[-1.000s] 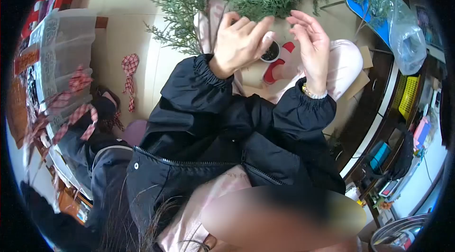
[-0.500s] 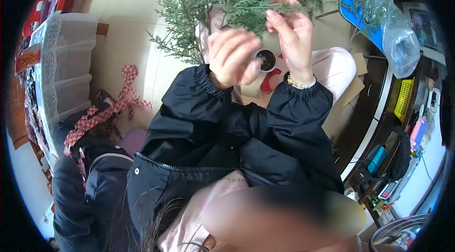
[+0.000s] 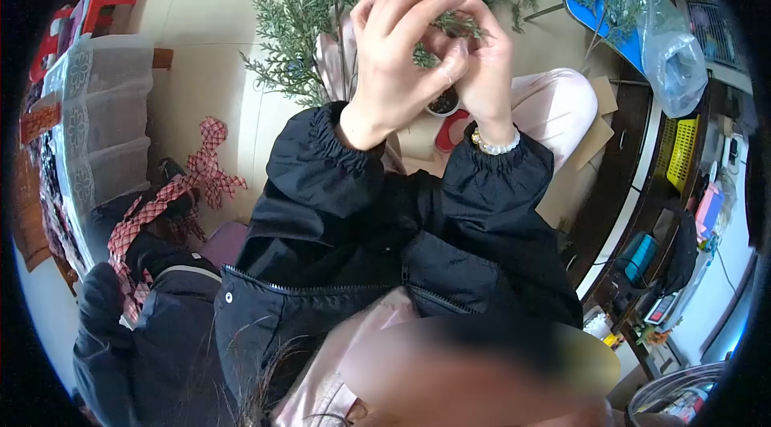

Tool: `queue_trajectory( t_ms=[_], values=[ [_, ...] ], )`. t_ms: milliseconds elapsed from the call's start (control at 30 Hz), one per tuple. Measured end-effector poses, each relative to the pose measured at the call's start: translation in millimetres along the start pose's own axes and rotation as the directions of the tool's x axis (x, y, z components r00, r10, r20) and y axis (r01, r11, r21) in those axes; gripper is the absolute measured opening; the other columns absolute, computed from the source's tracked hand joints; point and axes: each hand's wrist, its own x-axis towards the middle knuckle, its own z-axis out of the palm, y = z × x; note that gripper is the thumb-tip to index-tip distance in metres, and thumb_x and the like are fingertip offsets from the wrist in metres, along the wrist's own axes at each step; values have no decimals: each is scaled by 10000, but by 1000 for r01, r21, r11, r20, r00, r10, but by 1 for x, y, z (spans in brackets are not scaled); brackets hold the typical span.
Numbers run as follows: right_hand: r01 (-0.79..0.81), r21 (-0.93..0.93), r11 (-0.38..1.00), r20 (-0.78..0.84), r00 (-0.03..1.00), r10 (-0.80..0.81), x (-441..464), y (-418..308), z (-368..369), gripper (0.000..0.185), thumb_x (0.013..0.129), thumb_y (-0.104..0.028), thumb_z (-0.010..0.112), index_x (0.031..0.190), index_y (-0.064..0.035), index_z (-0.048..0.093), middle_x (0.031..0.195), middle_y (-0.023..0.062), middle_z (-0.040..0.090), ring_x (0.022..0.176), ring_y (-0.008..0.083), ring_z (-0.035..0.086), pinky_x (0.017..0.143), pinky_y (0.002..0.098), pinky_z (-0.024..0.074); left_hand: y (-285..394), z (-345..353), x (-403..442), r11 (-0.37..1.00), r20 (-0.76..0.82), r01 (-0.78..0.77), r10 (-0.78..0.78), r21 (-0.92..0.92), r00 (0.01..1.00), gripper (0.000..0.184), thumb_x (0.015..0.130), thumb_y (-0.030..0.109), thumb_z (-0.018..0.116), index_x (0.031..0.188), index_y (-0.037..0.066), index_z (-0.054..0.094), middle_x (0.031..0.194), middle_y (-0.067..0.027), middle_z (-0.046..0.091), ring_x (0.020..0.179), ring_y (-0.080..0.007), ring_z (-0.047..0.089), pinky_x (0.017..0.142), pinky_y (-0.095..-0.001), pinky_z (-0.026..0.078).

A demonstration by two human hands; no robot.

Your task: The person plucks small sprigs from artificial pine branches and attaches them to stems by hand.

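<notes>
Green sprig (image 3: 460, 24) between left grip (image 3: 393, 62) and right grip (image 3: 488, 70)

Its leaves show in the opening framed by both hands, in front of the right palm. Fingers curl inward on each side, the left ones arching over towards the right, thumbs close together; whether either grip pinches the sprig, I cannot tell. Leafy branches (image 3: 297, 26) spread beyond the fingers. Below the opening, a small pot (image 3: 443, 103) shows between the wrists, partly hidden.

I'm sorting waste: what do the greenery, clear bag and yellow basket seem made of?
Greenery: matt, feathery sprays; real plant or plastic, unclear. Bag: thin, glossy clear plastic, by its creases and highlights. Basket: probably moulded plastic, semi-matt, with regular holes.
</notes>
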Motion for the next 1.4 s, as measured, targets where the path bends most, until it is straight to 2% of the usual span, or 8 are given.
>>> queue_trajectory(
  t_ms=[100, 333, 500, 700, 900, 1000, 1333, 1400],
  values=[
    [65, -121, 990, 13, 998, -64, -1, 5, -2, 277, 766, 86, 577, 1023, 4, 515, 918, 35, 540, 826, 95, 558, 702, 218, 495, -7, -1, 2, 995, 35, -65, 68, -76, 997, 375, 639, 116, 669, 1000, 45, 598, 1008, -86, 598, 992, -229, 538, 857, -326, 363],
    [7, -260, 966, -17, 1000, -12, -3, -8, 0, 312, 735, 109, 582, 1027, 11, 527, 906, 45, 586, 801, 90, 559, 719, 210, 485, -20, 3, -8, 979, -40, -106, 101, -175, 994, 398, 617, 103, 743, 972, 3, 597, 995, -131, 596, 908, -251, 576, 773, -319, 464],
    [39, -372, 928, -17, 999, -49, -6, -5, -6, 310, 720, 126, 573, 1010, 18, 548, 905, 24, 592, 817, 91, 560, 721, 206, 466, -25, 11, -16, 968, -106, -107, 85, -225, 991, 375, 601, 168, 747, 932, 48, 618, 936, -73, 601, 854, -220, 569, 732, -311, 417],
    [120, -316, 941, 36, 993, -114, -4, -10, -3, 278, 745, 120, 544, 1006, 25, 551, 922, 36, 594, 828, 89, 559, 724, 206, 460, -28, 12, -19, 965, -151, -150, 119, -213, 981, 315, 603, 136, 739, 887, 54, 632, 926, -73, 604, 844, -211, 577, 723, -306, 415],
    [37, -258, 965, 14, 999, -34, -7, -8, -7, 266, 776, 89, 543, 1036, 31, 551, 948, 52, 591, 843, 89, 560, 727, 209, 464, -28, 13, -22, 974, -209, -190, 161, -127, 965, 238, 627, 96, 726, 845, 51, 642, 814, -46, 621, 720, -181, 585, 661, -286, 407],
    [-33, -126, 992, -39, 999, 28, -14, -16, -4, 233, 797, 54, 551, 1029, 32, 560, 921, 64, 602, 813, 95, 574, 711, 212, 471, -26, 12, -22, 981, -217, -147, 116, -130, 969, 204, 643, 78, 718, 831, 44, 647, 761, -40, 628, 642, -167, 575, 625, -268, 407],
    [-49, -163, 985, -69, 997, 38, -18, -18, -9, 189, 827, -27, 565, 1008, 25, 575, 859, 69, 622, 743, 114, 600, 657, 217, 490, -22, 12, -24, 985, -205, -92, 61, -146, 977, 199, 644, 75, 718, 829, 44, 651, 735, -37, 638, 587, -155, 561, 590, -241, 402],
    [-43, -176, 983, -72, 997, 31, -19, -18, -9, 183, 831, -27, 559, 1005, 26, 576, 866, 73, 622, 745, 117, 601, 656, 221, 494, -24, 12, -23, 982, -194, -147, 122, -120, 973, 197, 640, 79, 719, 823, 48, 652, 730, -29, 633, 589, -147, 564, 586, -237, 396]
  ],
)
